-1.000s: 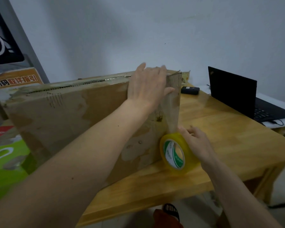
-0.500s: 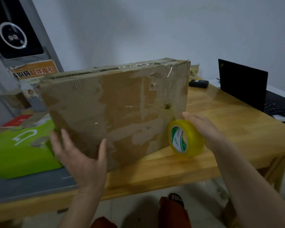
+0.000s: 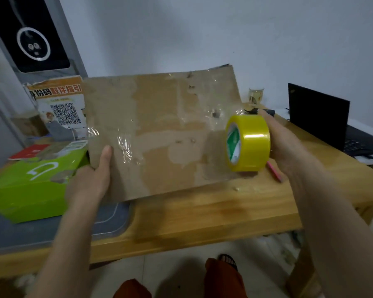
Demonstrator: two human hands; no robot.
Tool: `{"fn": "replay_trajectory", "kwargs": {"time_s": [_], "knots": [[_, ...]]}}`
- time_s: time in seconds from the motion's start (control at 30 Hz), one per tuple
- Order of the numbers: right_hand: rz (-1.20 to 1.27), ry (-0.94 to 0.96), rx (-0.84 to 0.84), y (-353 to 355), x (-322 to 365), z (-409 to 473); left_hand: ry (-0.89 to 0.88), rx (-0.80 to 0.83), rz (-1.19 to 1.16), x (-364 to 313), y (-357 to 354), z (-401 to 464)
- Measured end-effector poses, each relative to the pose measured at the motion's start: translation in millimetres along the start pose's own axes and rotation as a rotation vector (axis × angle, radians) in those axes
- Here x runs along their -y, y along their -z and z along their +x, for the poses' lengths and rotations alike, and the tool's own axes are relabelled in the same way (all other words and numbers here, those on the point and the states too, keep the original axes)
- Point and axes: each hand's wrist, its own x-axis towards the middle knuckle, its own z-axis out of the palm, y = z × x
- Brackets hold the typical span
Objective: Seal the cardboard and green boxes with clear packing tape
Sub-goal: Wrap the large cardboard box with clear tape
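Observation:
The worn cardboard box (image 3: 159,134) stands tilted on the wooden table (image 3: 202,214), its broad face towards me, with wrinkled clear tape across it. My left hand (image 3: 91,181) grips the box's lower left corner, thumb on the front face. At the box's right edge my right hand (image 3: 286,145) holds the yellowish roll of packing tape (image 3: 249,143) lifted off the table, and a clear strip runs from the roll to the box. A green box (image 3: 28,188) lies to the left, beside the cardboard box.
A black laptop (image 3: 323,119) stands open at the table's right end. A glass cup (image 3: 256,95) and a small dark object are behind the box. A pink pencil (image 3: 275,172) lies by the roll. A grey tray (image 3: 52,231) lies under the green box. A QR-code sign (image 3: 60,104) stands back left.
My left hand came off the box's top, dropped low, then took hold of the lower left corner. The box tipped back, and my right hand lifted the tape roll off the table.

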Motion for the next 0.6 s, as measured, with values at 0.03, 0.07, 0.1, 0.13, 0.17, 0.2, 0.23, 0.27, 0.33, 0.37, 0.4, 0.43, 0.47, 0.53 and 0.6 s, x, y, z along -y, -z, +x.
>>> {"fn": "replay_trajectory", "kwargs": {"time_s": [0.03, 0.07, 0.1, 0.13, 0.17, 0.2, 0.23, 0.27, 0.33, 0.37, 0.4, 0.43, 0.47, 0.53, 0.6], "knots": [[-0.025, 0.016, -0.02, -2, 3, 0, -0.016, 0.009, 0.089, -5, 4, 6], [-0.039, 0.025, -0.035, -5, 2, 0, -0.02, 0.035, 0.168, -7, 6, 12], [-0.05, 0.024, -0.038, -9, 0, -2, -0.012, 0.074, 0.234, -8, 6, 17], [-0.051, 0.018, -0.035, -12, -4, -2, 0.001, 0.114, 0.279, -8, 6, 22], [-0.048, 0.0, -0.032, -15, -12, 0, 0.009, 0.144, 0.306, -6, 4, 26], [-0.055, -0.016, -0.028, -18, -19, 3, 0.017, 0.16, 0.312, -6, 3, 27], [-0.076, -0.022, -0.023, -21, -24, 6, 0.011, 0.139, 0.327, -7, 0, 26], [-0.105, -0.022, -0.019, -23, -29, 9, -0.031, 0.068, 0.336, -10, -4, 21], [-0.126, -0.02, 0.014, -31, -35, 17, -0.29, -0.122, 0.292, -28, -22, 7], [-0.123, -0.013, 0.023, -35, -38, 20, -0.464, -0.113, 0.223, -45, -34, -3], [-0.121, -0.01, 0.025, -39, -41, 22, -0.583, -0.001, 0.109, -63, -48, -9], [-0.127, -0.009, 0.026, -42, -44, 23, -0.631, 0.191, -0.03, -83, -63, -14], [-0.142, -0.011, 0.033, -44, -46, 23, -0.621, 0.409, -0.129, -101, -81, -15], [-0.168, -0.009, 0.058, -44, -48, 23, -0.622, 0.683, -0.242, -125, -116, -13], [-0.135, 0.017, 0.054, -43, -48, 23, -0.567, 0.729, -0.345, -137, -139, -11]]}}
